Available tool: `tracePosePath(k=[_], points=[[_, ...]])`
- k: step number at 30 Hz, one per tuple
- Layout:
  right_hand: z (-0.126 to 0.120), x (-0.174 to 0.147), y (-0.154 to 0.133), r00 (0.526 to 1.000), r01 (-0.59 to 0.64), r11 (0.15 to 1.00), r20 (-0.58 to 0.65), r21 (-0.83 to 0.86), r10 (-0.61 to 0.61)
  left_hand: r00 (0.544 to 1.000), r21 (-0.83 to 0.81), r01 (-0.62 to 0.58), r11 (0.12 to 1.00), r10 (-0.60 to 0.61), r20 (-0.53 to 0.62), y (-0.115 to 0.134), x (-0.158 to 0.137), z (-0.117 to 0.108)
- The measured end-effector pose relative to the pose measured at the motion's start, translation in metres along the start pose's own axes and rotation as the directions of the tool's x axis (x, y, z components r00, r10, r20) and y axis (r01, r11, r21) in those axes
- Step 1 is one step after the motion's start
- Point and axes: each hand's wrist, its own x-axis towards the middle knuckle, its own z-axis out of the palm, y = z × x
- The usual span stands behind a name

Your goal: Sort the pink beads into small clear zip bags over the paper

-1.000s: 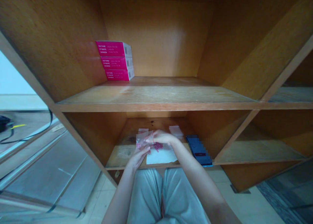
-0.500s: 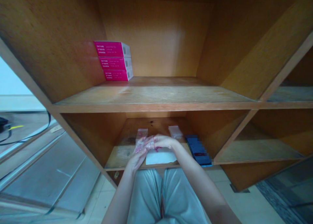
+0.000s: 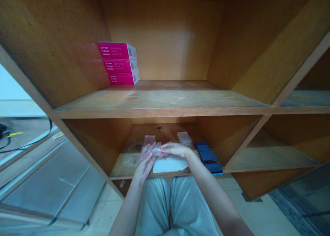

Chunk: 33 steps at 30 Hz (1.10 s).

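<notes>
A small clear plastic zip bag (image 3: 154, 149) with a pinkish-red edge is held between both hands over the lower shelf. My left hand (image 3: 145, 164) grips its lower left side, fingers closed. At the bag's right end, my right hand (image 3: 174, 149) pinches the edge with thumb and fingers. Below the hands lies a white sheet of paper (image 3: 168, 164), with small dark red bits beside the right fingers. Another clear bag (image 3: 149, 139) with reddish contents lies just behind the left hand, partly covered. Farther back rests a whitish clear packet (image 3: 184, 138).
A dark blue phone-like object (image 3: 206, 155), partly pixelated, lies to the right on the lower shelf. Three stacked pink boxes (image 3: 120, 64) stand on the upper shelf at left. The wooden shelf edge (image 3: 165, 112) runs above my hands. Glass panels (image 3: 51, 181) lean at left.
My right hand has shifted slightly right and turned, showing more of the clear bag between the hands. My left hand stays nearly in place.
</notes>
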Motion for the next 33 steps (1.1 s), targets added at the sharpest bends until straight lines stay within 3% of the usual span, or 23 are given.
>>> tracePosePath(k=[3,5,6,8,10,12,14,17,20,33], points=[[-0.004,-0.004,0.003,0.99,0.052,0.993,-0.137,0.107,-0.037,1.0,-0.003,0.002,1.0,-0.002,-0.018,-0.004,0.002,-0.008],[-0.004,-0.001,0.009,0.943,0.135,0.98,-0.324,0.144,-0.082,1.0,0.001,0.008,1.0,-0.008,-0.02,-0.006,0.003,-0.012],[-0.003,0.003,0.014,0.887,0.184,0.973,-0.45,0.143,-0.102,1.0,0.004,0.012,1.0,-0.012,-0.019,-0.006,0.003,-0.014],[-0.001,0.011,0.024,0.699,0.293,0.951,-0.702,0.103,-0.139,1.0,0.008,0.019,1.0,-0.019,-0.014,-0.007,0.002,-0.015],[0.002,0.02,0.035,0.523,0.336,0.941,-0.838,0.037,-0.153,1.0,0.013,0.026,1.0,-0.025,-0.013,-0.006,0.002,-0.014],[0.007,0.028,0.046,0.423,0.321,0.947,-0.891,-0.025,-0.167,0.999,0.02,0.036,0.999,-0.036,-0.025,-0.005,0.001,-0.012],[0.01,0.033,0.054,0.367,0.319,0.947,-0.915,-0.042,-0.165,0.998,0.025,0.048,0.999,-0.047,-0.034,-0.005,0.001,-0.011],[0.015,0.04,0.062,0.329,0.304,0.952,-0.932,-0.048,-0.152,0.999,0.022,0.039,0.999,-0.038,-0.017,-0.004,0.001,-0.008],[0.019,0.045,0.067,0.325,0.263,0.963,-0.933,-0.066,-0.153,1.0,0.031,0.03,0.999,-0.03,-0.002,-0.003,0.001,-0.007],[0.026,0.046,0.079,0.395,0.279,0.96,-0.912,0.006,-0.108,0.993,0.071,0.106,0.992,-0.109,0.034,-0.003,0.003,-0.003]])
